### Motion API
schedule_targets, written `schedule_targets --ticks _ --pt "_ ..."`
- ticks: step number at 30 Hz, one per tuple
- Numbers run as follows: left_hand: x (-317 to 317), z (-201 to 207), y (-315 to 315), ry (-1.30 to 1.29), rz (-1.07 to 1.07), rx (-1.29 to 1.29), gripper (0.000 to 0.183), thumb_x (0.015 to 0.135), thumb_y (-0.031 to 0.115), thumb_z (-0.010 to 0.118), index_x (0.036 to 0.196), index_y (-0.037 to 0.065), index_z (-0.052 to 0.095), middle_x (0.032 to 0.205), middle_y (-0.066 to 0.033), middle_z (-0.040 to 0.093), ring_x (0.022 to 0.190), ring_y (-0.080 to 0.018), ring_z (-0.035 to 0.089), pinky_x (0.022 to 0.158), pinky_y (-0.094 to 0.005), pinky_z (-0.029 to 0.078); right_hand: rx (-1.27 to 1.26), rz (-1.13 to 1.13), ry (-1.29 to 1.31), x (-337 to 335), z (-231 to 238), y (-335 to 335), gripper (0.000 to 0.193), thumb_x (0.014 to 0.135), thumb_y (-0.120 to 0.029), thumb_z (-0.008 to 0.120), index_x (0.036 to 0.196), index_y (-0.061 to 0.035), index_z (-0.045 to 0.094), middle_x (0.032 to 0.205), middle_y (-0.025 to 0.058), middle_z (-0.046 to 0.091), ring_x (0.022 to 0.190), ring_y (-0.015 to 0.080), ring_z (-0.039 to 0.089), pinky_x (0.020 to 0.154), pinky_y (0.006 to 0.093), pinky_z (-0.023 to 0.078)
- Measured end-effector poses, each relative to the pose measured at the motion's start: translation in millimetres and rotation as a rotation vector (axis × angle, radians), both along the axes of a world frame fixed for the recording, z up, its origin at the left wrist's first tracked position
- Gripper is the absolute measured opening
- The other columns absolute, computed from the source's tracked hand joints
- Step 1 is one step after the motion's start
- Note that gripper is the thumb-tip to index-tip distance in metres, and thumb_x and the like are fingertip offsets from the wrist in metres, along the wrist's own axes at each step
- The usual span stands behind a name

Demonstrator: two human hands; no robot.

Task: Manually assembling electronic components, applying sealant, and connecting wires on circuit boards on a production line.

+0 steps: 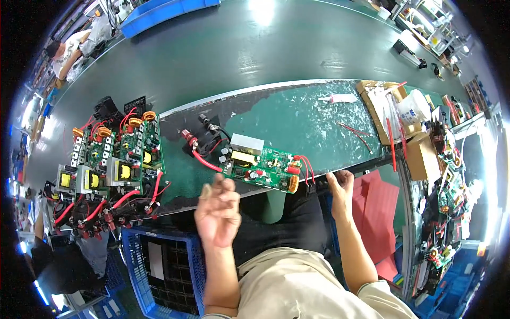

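A green circuit board [273, 169] lies on the bench near its front edge, with a grey metal heat sink, a yellow transformer and an orange copper coil on it. A thick red cable [207, 162] runs from its left end to a red terminal [187, 136]; a black terminal [206, 121] sits beside that. My left hand [219, 212] is raised just in front of the board's left end, fingers loosely bent and apart, with nothing visible in them. At the bench edge, right of the board, is my right hand [341, 192], its thumb and bent fingers apart. Thin red wires [307, 167] hang off the board's right end.
Several similar boards [109, 159] stand together at the left. A blue crate [162, 266] is below the bench. Rightward lie a white tube [340, 99], loose red wires [357, 131], cardboard boxes [422, 157] and red sheets [376, 215]. A blue bin [164, 13] stands far back.
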State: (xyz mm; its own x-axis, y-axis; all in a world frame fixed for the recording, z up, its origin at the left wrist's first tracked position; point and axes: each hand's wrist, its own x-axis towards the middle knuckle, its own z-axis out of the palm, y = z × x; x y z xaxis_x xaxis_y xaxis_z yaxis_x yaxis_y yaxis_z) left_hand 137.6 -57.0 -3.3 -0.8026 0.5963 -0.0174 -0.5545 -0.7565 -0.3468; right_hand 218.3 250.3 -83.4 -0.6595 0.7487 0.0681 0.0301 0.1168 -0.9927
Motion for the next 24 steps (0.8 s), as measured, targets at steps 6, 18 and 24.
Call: schedule_targets --ticks 6,18,24 --pt "49 -10 74 0.026 -0.402 0.034 0.048 0.101 0.04 0.052 0.129 0.002 0.056 0.109 -0.0113 0.059 0.085 -0.0158 0.055 0.073 -0.0292 0.05 -0.883 0.345 -0.266 13 15 -2 0.036 0.092 -0.019 0.071 0.12 -0.0056 0.053 0.104 0.0037 0.064 0.089 0.0152 0.062 0.076 0.0327 0.053" --pt "45 -20 76 1.17 -0.107 -1.644 0.028 0.088 0.003 0.071 0.116 0.002 0.065 0.12 -0.0083 0.063 0.101 -0.015 0.066 0.079 -0.0266 0.055 0.679 0.494 -0.556 8 80 11 0.025 0.079 -0.004 0.069 0.104 0.0009 0.066 0.095 0.0165 0.062 0.09 0.0307 0.064 0.082 0.0373 0.052" --pt "-14 35 53 1.501 -0.577 -1.428 0.028 0.091 0.019 0.069 0.108 -0.003 0.068 0.096 -0.0163 0.073 0.072 -0.0177 0.069 0.067 -0.0309 0.056 0.385 0.294 -0.476 42 83 -30 0.013 0.084 -0.006 0.074 0.089 -0.0014 0.063 0.086 0.0085 0.064 0.075 0.015 0.061 0.067 0.031 0.05"
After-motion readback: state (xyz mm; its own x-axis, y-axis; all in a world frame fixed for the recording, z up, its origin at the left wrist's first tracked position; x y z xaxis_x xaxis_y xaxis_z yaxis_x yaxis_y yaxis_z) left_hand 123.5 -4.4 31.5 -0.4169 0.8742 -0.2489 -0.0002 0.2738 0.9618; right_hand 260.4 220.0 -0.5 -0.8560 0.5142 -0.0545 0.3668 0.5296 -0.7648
